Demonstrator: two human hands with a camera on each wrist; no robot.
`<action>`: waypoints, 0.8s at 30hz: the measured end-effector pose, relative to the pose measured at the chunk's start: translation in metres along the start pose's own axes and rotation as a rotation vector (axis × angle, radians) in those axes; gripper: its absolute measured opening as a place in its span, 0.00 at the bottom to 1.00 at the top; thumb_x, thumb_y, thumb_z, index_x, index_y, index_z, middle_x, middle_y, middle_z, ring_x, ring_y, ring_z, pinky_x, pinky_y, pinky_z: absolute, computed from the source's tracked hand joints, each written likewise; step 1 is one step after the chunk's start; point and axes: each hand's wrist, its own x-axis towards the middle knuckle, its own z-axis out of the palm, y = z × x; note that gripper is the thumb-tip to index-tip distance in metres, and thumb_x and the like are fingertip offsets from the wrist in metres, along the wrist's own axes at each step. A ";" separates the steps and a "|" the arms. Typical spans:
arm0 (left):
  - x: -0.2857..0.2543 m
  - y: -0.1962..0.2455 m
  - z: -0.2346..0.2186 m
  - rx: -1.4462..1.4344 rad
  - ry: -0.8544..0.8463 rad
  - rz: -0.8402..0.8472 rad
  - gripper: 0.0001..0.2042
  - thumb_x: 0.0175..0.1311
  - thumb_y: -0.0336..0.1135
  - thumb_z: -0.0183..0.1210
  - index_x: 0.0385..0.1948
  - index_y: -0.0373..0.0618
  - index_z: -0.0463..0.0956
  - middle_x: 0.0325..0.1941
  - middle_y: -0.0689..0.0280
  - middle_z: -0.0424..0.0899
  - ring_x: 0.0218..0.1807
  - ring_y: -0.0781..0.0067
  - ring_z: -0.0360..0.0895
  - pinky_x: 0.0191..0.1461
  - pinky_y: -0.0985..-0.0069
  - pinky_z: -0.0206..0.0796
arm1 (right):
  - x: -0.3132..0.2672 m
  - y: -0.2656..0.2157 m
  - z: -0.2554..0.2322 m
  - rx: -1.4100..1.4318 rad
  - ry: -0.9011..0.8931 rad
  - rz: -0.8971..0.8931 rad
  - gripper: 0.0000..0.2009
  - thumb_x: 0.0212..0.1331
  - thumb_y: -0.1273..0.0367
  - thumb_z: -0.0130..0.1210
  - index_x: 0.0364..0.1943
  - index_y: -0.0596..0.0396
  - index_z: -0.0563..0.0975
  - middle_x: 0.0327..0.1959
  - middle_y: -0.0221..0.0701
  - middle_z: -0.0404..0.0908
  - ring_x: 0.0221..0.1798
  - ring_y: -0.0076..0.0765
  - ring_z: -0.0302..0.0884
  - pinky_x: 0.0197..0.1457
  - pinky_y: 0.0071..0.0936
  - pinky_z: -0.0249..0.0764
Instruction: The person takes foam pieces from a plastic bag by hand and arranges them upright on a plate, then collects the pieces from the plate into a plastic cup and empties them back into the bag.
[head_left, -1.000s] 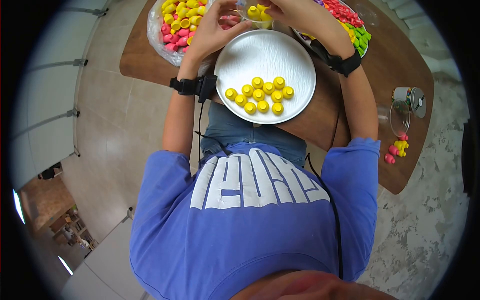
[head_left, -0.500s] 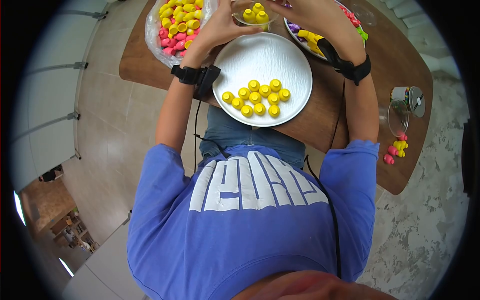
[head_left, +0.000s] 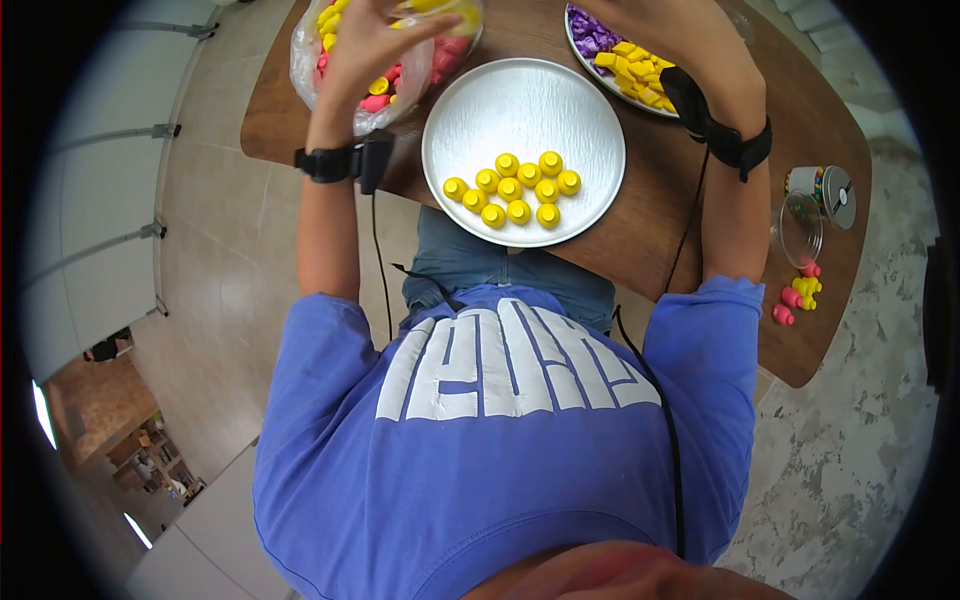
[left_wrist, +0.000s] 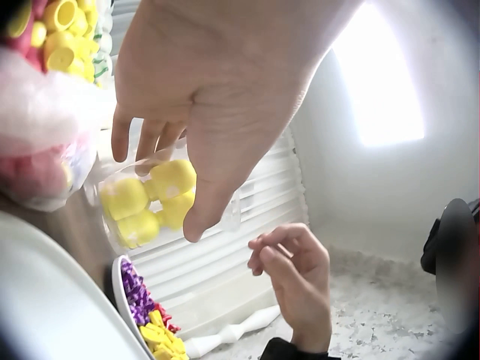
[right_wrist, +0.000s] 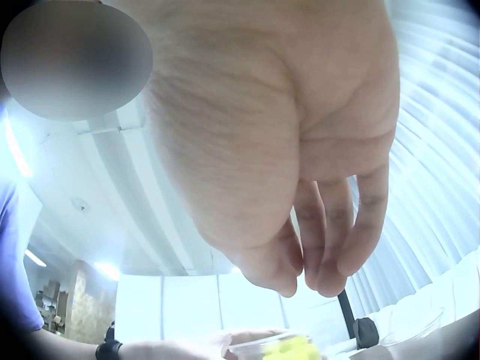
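In the left wrist view the left hand grips a clear plastic cup holding several yellow pieces, thumb on one side and fingers on the other. The head view has this hand over the bag of yellow and pink pieces. The right hand is raised above the plate of wrapped sweets. Its fingers hang loosely bent with nothing between them in the right wrist view. Several yellow pieces stand on the round white plate.
On the right of the brown table are a lidded jar, a clear cup lying on its side and a few pink and yellow pieces. Cables hang beside both forearms.
The left hand has carried the cup from behind the white plate leftward to the bag. The right hand has come off the cup and moved right. The pieces on the white plate stay put.
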 end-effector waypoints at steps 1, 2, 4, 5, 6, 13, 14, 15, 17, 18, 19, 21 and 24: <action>-0.005 0.008 -0.011 0.024 0.023 0.033 0.41 0.55 0.27 0.76 0.70 0.35 0.60 0.68 0.54 0.75 0.68 0.64 0.75 0.69 0.69 0.72 | -0.001 0.001 -0.002 0.012 0.006 -0.009 0.08 0.59 0.75 0.61 0.35 0.64 0.74 0.33 0.45 0.82 0.38 0.52 0.83 0.43 0.40 0.78; -0.010 0.011 -0.022 0.049 0.045 0.067 0.40 0.55 0.27 0.76 0.70 0.34 0.61 0.67 0.54 0.75 0.67 0.65 0.76 0.68 0.70 0.73 | -0.003 0.007 -0.001 0.063 0.057 -0.060 0.07 0.59 0.76 0.62 0.35 0.64 0.75 0.31 0.44 0.82 0.35 0.48 0.83 0.40 0.36 0.79; -0.022 0.001 -0.044 -0.008 0.095 -0.065 0.39 0.55 0.26 0.75 0.70 0.37 0.63 0.67 0.55 0.76 0.67 0.63 0.75 0.68 0.65 0.72 | -0.004 0.013 -0.006 0.058 0.090 -0.077 0.07 0.58 0.77 0.63 0.35 0.65 0.75 0.30 0.43 0.82 0.33 0.45 0.83 0.39 0.35 0.79; -0.028 -0.006 -0.055 -0.068 0.150 -0.196 0.38 0.54 0.26 0.74 0.70 0.39 0.65 0.66 0.55 0.77 0.68 0.61 0.75 0.68 0.61 0.70 | -0.005 0.015 -0.009 0.050 0.120 -0.098 0.07 0.58 0.77 0.63 0.34 0.65 0.75 0.30 0.42 0.82 0.32 0.43 0.83 0.37 0.33 0.79; -0.032 -0.011 -0.066 -0.065 0.145 -0.200 0.38 0.54 0.26 0.74 0.70 0.39 0.65 0.66 0.55 0.77 0.68 0.61 0.75 0.68 0.61 0.70 | -0.006 0.014 -0.014 0.043 0.116 -0.054 0.07 0.58 0.78 0.63 0.35 0.66 0.75 0.29 0.41 0.81 0.30 0.39 0.83 0.36 0.31 0.79; -0.053 -0.040 -0.121 0.501 0.281 -0.259 0.47 0.47 0.49 0.83 0.65 0.30 0.67 0.53 0.54 0.86 0.51 0.71 0.84 0.52 0.73 0.79 | -0.015 0.000 -0.049 0.015 0.184 -0.028 0.05 0.59 0.78 0.63 0.35 0.64 0.78 0.29 0.35 0.82 0.30 0.28 0.82 0.35 0.25 0.79; -0.054 -0.038 -0.121 0.562 0.294 -0.284 0.48 0.46 0.50 0.83 0.66 0.31 0.68 0.53 0.54 0.87 0.51 0.69 0.85 0.53 0.71 0.78 | -0.016 -0.003 -0.048 0.015 0.184 -0.026 0.05 0.59 0.78 0.63 0.35 0.64 0.78 0.29 0.35 0.82 0.30 0.28 0.82 0.35 0.25 0.79; -0.054 -0.038 -0.121 0.562 0.294 -0.285 0.48 0.46 0.50 0.83 0.66 0.31 0.68 0.53 0.54 0.87 0.51 0.69 0.85 0.53 0.71 0.78 | -0.017 -0.006 -0.046 -0.050 0.219 -0.008 0.05 0.60 0.77 0.64 0.36 0.64 0.78 0.29 0.33 0.82 0.30 0.27 0.82 0.34 0.24 0.78; -0.054 -0.039 -0.121 0.763 0.308 -0.217 0.47 0.46 0.52 0.82 0.66 0.35 0.69 0.53 0.53 0.87 0.52 0.63 0.85 0.56 0.67 0.78 | -0.017 -0.003 -0.044 -0.114 0.254 0.011 0.05 0.60 0.77 0.64 0.36 0.64 0.79 0.29 0.32 0.82 0.30 0.25 0.81 0.34 0.22 0.78; -0.052 -0.041 -0.121 0.763 0.308 -0.217 0.47 0.46 0.52 0.82 0.66 0.35 0.69 0.53 0.53 0.87 0.52 0.63 0.85 0.56 0.67 0.78 | -0.018 0.007 -0.043 -0.037 0.268 0.009 0.05 0.61 0.76 0.64 0.36 0.64 0.79 0.28 0.32 0.82 0.30 0.24 0.81 0.34 0.22 0.77; -0.048 -0.042 -0.120 0.776 0.291 -0.166 0.47 0.45 0.53 0.82 0.66 0.37 0.70 0.53 0.52 0.87 0.53 0.60 0.85 0.57 0.65 0.77 | -0.015 0.007 -0.043 0.040 0.281 0.007 0.05 0.61 0.76 0.64 0.36 0.64 0.79 0.28 0.32 0.82 0.30 0.23 0.80 0.34 0.21 0.77; -0.045 -0.042 -0.117 0.789 0.273 -0.114 0.47 0.44 0.53 0.82 0.66 0.39 0.70 0.52 0.52 0.87 0.54 0.58 0.85 0.59 0.64 0.76 | -0.020 -0.001 -0.047 0.000 0.272 -0.027 0.05 0.61 0.76 0.64 0.36 0.64 0.79 0.28 0.32 0.82 0.29 0.24 0.81 0.34 0.22 0.77; -0.037 -0.042 -0.109 0.887 0.212 -0.124 0.41 0.51 0.44 0.81 0.65 0.36 0.69 0.57 0.51 0.85 0.60 0.60 0.83 0.65 0.65 0.74 | -0.020 -0.007 -0.046 -0.091 0.244 -0.033 0.05 0.60 0.77 0.64 0.35 0.64 0.79 0.28 0.34 0.82 0.29 0.26 0.81 0.35 0.23 0.78</action>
